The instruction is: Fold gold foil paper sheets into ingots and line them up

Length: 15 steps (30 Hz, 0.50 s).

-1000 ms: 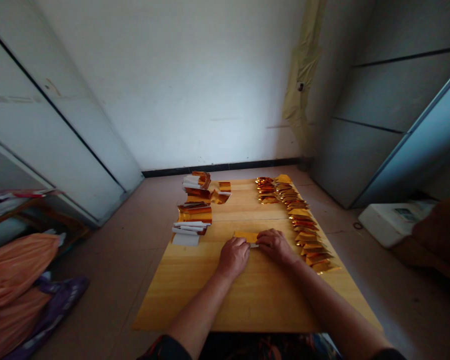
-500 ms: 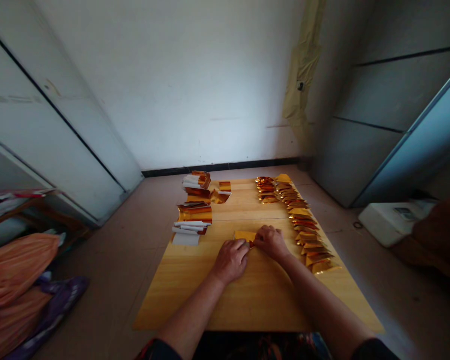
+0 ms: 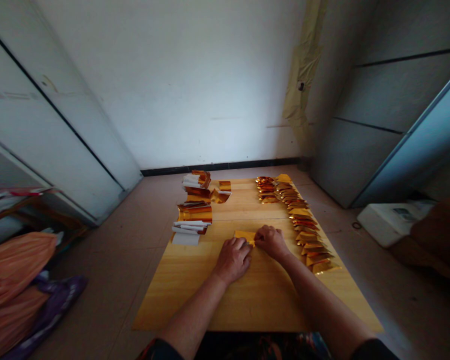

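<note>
A small gold foil sheet [image 3: 244,235] lies on the wooden table [image 3: 270,295] between my two hands, partly hidden by the fingers. My left hand [image 3: 233,259] is closed on its lower left part, fingers bent and pressed down. My right hand [image 3: 272,241] pinches the sheet's right end. Folded gold pieces [image 3: 309,235] form a long overlapping row along the table's right side, with a shorter row [image 3: 267,190] beside its far end. At the left are curved gold sheets [image 3: 195,214] and white-backed sheets [image 3: 190,226] in loose stacks.
Past the table's far edge stands a white wall [image 3: 195,90]. Orange cloth [image 3: 18,265] and a purple bag [image 3: 60,305] are at the left. A white box [image 3: 384,223] sits on the floor at the right.
My left hand has shifted slightly right and rolled a little over the foil. The dark red spot between the hands now shows as gold. My right hand has barely moved.
</note>
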### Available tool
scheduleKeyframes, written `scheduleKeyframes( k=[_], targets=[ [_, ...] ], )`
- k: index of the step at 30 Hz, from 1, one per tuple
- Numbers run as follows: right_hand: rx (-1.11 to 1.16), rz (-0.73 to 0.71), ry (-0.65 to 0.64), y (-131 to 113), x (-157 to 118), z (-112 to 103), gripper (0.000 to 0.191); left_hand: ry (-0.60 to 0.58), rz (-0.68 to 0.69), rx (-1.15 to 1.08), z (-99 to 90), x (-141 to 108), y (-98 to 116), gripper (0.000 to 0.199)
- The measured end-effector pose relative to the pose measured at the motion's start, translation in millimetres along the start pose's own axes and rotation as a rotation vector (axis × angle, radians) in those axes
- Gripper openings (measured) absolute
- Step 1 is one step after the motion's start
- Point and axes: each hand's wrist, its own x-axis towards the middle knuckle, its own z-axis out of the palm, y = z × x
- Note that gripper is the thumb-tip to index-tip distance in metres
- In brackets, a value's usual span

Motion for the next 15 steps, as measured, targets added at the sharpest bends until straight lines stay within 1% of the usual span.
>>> scheduleKeyframes(
  k=[3, 8, 12, 15],
  targets=[
    [0.037, -0.01, -0.006, 3.5, 0.0, 0.0, 0.016, 0.001, 0.0, 0.002, -1.2, 0.4, 0.6, 0.03],
    [0.053, 0.03, -0.01, 3.9, 1.9, 0.1, 0.021, -0.021, 0.003, 0.026, -4.9, 0.7, 1.4, 0.029],
    [0.035, 0.056, 0.002, -1.2, 2.7, 0.1, 0.012, -0.037, -0.006, 0.036, -7.1, 1.0, 2.9, 0.027],
    [0.023, 0.049, 0.035, -2.9, 1.5, 1.0, 0.009, -0.036, -0.027, 0.04, -6.6, 3.2, 5.2, 0.022]
  ],
)
